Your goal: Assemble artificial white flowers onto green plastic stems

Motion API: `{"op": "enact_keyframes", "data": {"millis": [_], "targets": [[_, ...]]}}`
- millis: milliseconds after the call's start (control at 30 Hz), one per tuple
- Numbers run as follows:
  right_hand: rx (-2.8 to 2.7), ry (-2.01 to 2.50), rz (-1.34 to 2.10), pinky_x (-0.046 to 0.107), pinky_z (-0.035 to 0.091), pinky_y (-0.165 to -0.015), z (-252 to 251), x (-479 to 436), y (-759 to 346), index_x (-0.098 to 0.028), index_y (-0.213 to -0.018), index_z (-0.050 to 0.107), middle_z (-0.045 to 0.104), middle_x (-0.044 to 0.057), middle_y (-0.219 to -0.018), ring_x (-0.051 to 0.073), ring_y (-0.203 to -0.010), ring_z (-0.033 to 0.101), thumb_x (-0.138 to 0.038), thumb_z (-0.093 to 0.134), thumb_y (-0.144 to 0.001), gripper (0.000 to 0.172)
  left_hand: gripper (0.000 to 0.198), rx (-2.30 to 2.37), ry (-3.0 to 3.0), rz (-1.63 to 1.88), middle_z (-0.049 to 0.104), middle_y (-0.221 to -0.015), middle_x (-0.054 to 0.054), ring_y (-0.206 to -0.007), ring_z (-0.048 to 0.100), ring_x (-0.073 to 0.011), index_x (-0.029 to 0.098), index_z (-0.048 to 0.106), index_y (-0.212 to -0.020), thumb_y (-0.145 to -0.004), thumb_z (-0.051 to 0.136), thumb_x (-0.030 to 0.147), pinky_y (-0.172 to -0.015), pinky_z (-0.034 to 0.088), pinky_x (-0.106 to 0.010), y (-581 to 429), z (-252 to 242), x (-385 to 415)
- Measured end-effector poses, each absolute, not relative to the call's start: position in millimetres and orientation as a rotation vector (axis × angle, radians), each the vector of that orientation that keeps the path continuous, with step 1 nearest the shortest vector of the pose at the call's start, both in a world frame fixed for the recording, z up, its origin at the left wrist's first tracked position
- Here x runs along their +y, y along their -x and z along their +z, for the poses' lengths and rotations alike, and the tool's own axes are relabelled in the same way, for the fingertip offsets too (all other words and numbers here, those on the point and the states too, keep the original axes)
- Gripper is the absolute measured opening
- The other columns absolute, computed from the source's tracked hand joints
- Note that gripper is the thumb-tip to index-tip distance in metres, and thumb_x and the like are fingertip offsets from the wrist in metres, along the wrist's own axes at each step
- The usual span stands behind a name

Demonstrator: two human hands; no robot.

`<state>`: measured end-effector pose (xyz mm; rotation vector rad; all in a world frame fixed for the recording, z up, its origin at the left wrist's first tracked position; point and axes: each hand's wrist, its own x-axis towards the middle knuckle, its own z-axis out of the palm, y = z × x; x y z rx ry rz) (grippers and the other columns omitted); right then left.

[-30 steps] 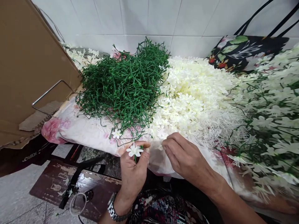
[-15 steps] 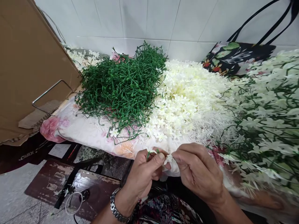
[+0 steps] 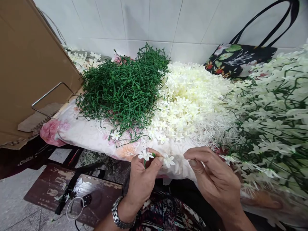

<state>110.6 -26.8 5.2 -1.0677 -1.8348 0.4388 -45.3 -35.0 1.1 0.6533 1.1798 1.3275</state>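
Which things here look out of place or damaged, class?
A few white flowers lie around the black strap on the brown board, apart from the white heap, perhaps dropped. The board's surface looks chipped, with pale patches.

Short gap between left hand [image 3: 144, 175] and right hand [image 3: 214, 183]; white flower [image 3: 168, 160] pokes into it. Bare cloth [image 3: 84, 138] strip gives low passage left of left hand. Green stem pile [image 3: 122, 89] blocks ahead-left, blossom heap [image 3: 190, 93] ahead, stemmed flowers [image 3: 276, 128] right. Cardboard [image 3: 31, 70] bars far left, wall [image 3: 151, 22] the back.
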Motion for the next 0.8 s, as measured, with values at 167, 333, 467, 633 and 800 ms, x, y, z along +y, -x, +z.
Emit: {"op": "enact_keyframes", "data": {"millis": [167, 333, 467, 633, 800], "targets": [[-1.684, 1.204, 0.617, 0.024, 0.050, -0.062, 4, -39, -111, -0.022, -0.091, 0.058, 0.066, 0.001, -0.080, 0.014, -0.073, 0.064, -0.018, 0.051, -0.088, 0.009, 0.012, 1.283, -0.862, 1.298, 0.038, -0.055, 0.006, -0.050, 0.030, -0.0066, 0.015, 0.057, -0.066, -0.074, 0.060, 0.023, -0.049, 0.030, -0.020, 47, -8, -39], [-1.533, 1.145, 0.745, 0.026, 0.053, -0.063, 8, -47, -103, -0.022, -0.095, 0.055, 0.069, 0.004, -0.083, 0.016, -0.074, 0.066, -0.020, 0.046, -0.091, 0.010, 0.012, 1.312, -0.836, 1.278, 0.041, -0.054, 0.005, -0.048, 0.032, -0.0066, 0.015, 0.057, -0.066, -0.071, 0.062, 0.024, -0.046, 0.030, -0.019, 45, -7, -38], [-1.507, 1.052, 0.788, 0.031, 0.054, -0.074, 6, -44, -96, -0.021, -0.088, 0.055, 0.068, 0.006, -0.093, 0.017, -0.089, 0.064, -0.018, 0.049, -0.089, 0.008, 0.014, 1.260, -0.742, 1.273, 0.043, -0.052, 0.005, -0.047, 0.035, -0.0066, 0.014, 0.057, -0.063, -0.068, 0.065, 0.024, -0.044, 0.034, -0.018, 39, -5, -37], [-1.495, 1.045, 0.758, 0.034, 0.053, -0.083, -6, -37, -90, -0.021, -0.081, 0.062, 0.062, 0.007, -0.110, 0.018, -0.105, 0.058, -0.014, 0.057, -0.083, 0.009, 0.011, 1.150, -0.671, 1.293, 0.045, -0.050, 0.006, -0.045, 0.034, -0.0055, 0.014, 0.062, -0.063, -0.068, 0.067, 0.022, -0.044, 0.033, -0.017, 34, -5, -38], [-1.439, 1.039, 0.818, 0.032, 0.055, -0.078, -14, -36, -90, -0.023, -0.084, 0.065, 0.063, 0.006, -0.104, 0.017, -0.102, 0.060, -0.013, 0.059, -0.082, 0.011, 0.024, 1.094, -0.597, 1.254, 0.036, -0.043, 0.008, -0.042, 0.027, -0.0042, 0.014, 0.058, -0.051, -0.065, 0.072, 0.026, -0.041, 0.028, -0.017, 31, -4, -39]]}}
